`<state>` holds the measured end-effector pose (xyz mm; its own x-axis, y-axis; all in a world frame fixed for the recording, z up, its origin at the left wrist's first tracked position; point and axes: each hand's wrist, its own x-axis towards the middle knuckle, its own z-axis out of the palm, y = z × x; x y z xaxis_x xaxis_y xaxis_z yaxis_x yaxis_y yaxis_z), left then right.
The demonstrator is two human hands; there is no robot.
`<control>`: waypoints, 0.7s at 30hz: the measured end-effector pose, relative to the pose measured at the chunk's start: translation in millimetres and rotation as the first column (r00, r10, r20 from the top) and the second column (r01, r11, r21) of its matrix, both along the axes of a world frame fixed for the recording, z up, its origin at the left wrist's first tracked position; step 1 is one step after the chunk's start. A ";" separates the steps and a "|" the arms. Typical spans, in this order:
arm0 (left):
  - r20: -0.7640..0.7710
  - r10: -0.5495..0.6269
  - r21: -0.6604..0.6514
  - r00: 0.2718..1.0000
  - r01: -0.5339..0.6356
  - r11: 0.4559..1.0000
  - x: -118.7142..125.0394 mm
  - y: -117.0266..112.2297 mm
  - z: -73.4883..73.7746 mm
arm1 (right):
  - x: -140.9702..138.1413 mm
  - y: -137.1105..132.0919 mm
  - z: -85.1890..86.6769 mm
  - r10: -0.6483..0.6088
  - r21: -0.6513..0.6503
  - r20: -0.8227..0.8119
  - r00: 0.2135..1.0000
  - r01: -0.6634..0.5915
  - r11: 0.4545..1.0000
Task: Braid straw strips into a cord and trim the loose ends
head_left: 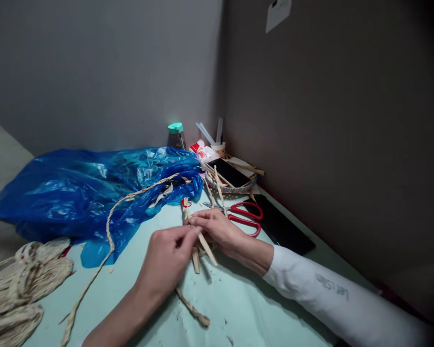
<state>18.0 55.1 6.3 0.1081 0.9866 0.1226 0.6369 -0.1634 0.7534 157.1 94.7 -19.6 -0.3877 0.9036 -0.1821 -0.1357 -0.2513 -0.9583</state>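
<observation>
Pale flat plant-fibre strips point(207, 248), tied with a bit of red at the far end, run between my two hands over the table. My left hand point(169, 250) is closed, its thumb and finger pinching the strips from the near left. Across from it, my right hand point(217, 229) also pinches the strips, its fingers partly hidden behind them. Under my left wrist a short braided cord end point(193, 308) sticks out. Red-handled scissors point(244, 212) lie just beyond my right hand, blades pointing left.
A blue plastic bag point(94, 188) spreads across the back left, with a long braided cord point(110, 226) over it. Coiled cord bundles point(29, 279) lie at left. A phone point(228, 172) rests on a basket point(233, 189); behind stands a teal-capped jar point(175, 129). A black flat object point(285, 224) lies right.
</observation>
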 end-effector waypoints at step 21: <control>0.676 0.253 -0.538 0.692 0.229 0.811 -8.1 23.2 -15.5 | 5.9 -4.2 5.5 0.137 0.253 0.259 0.956 -0.205 0.945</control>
